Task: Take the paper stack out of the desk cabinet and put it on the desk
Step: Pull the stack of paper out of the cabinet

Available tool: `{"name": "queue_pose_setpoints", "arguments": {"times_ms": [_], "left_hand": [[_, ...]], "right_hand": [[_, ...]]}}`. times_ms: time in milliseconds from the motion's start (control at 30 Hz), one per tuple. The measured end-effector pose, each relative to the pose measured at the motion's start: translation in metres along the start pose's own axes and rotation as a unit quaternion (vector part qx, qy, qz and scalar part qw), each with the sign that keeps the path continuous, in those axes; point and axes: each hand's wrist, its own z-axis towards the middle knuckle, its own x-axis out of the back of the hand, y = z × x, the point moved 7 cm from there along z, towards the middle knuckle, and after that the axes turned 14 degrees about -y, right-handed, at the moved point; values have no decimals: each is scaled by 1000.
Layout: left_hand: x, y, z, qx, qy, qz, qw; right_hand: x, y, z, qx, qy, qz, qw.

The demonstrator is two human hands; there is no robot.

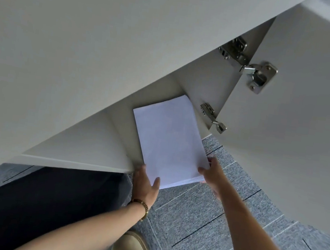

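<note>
Paper stack (pixel 170 140) lying half out of open desk cabinet (pixel 122 128), near end jutting over grey carpet (pixel 200 222). Left hand (pixel 145 181) and right hand (pixel 213 175) each gripping a near corner (thumbs on top). Cabinet door (pixel 295 120) standing open at right.

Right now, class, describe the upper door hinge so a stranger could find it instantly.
Start at the open white cabinet door on the right. Two metal hinges join it to the cabinet; the upper hinge is the larger-looking one, higher than the lower hinge beside the paper stack.
</note>
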Motion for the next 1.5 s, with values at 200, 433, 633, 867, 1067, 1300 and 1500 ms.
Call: {"name": "queue_pose_setpoints", "arguments": {"times_ms": [200, 433, 633, 867, 1067, 1300, 1500], "left_hand": [[-8, -16, 5, 63, 11, -169, 984], [-13, -17, 12, 103, 31, -268, 957], [-18, -3, 14, 174, -121, -387, 898], [14, 13, -7, 90, -122, -345, 926], [43, 36, -51, 68, -173, -333, 924], [88, 66, -110, 36, -205, -296, 932], [113, 97, -164, -3, -261, -289, 921]], "right_hand": [[1, 28, 6, -27, -58, 10, 998], [6, -2, 29, 19, -33, -33, 999], [12, -21, 30, 30, -29, -77, 996], [-5, -42, -19, 65, -57, -108, 990], [-17, -66, -76, 66, -71, -140, 985], [-14, -90, -152, 96, -40, -132, 986], [-11, -102, -233, 125, 12, -124, 984]]}}
